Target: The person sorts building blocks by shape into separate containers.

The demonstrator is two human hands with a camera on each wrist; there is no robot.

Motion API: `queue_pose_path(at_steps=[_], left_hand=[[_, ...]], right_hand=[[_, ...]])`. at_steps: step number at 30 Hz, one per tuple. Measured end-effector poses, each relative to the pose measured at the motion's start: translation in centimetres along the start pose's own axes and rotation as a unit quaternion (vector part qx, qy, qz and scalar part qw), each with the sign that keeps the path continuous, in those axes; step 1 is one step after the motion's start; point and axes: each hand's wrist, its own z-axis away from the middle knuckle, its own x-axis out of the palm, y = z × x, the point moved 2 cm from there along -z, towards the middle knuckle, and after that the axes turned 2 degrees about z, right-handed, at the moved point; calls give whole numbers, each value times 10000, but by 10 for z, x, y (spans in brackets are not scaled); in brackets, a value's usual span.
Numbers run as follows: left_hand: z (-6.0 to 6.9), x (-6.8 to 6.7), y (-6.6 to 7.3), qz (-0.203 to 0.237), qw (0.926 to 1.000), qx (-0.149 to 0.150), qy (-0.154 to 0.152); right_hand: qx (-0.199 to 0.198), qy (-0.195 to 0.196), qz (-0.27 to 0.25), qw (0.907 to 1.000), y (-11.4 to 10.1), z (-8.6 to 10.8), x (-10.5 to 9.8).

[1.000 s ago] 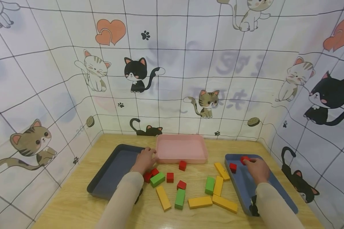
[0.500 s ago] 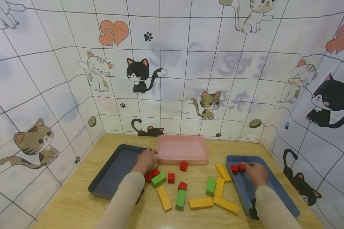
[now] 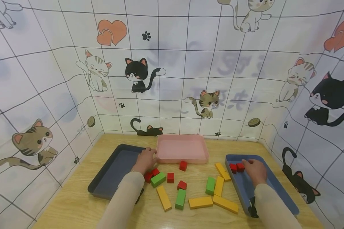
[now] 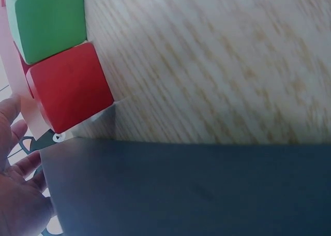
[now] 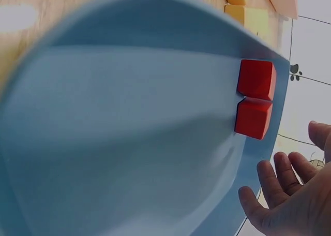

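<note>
Your right hand (image 3: 255,173), fingers loosely spread and released, is beside 2 smooth red cubes (image 3: 240,167), side by side in the blue tray (image 3: 246,188). Your left hand (image 3: 145,160), grasping nothing, lies at the dark tray (image 3: 117,171). The wood-grained table (image 3: 71,203) bears 5 loose red cubes (image 3: 170,177), 3 green oblong blocks (image 3: 180,199), 5 longer yellow bars (image 3: 164,198) and 1 pink tray (image 3: 182,150).

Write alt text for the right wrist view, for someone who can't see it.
Two red cubes sit side by side at one end of a blue tray, with the right hand at lower right, holding nothing, its fingers clear of both cubes. Yellow blocks lie outside the tray on a wood-grain table.
</note>
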Motion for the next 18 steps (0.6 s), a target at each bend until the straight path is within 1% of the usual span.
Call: queue_pose_path(at_steps=[4,7,10,15,18], left_hand=[[0,1,0,-18,10000,7,17],[1,1,-1,1,10000,14,19],[1,1,-1,29,10000,28,12],[1,1,-1,37,10000,67,33],[0,2,-2,23,10000,76,40]], right_hand=[[-55,46,-101,9999,-4,3,0],[-80,13,-241,9997,-7,4,0],[-88,-24,-254,9996,-12,6,1],[-156,-63,-291,9994,-22,8,6],[-195,-151,-508,9984,-31,11,10]])
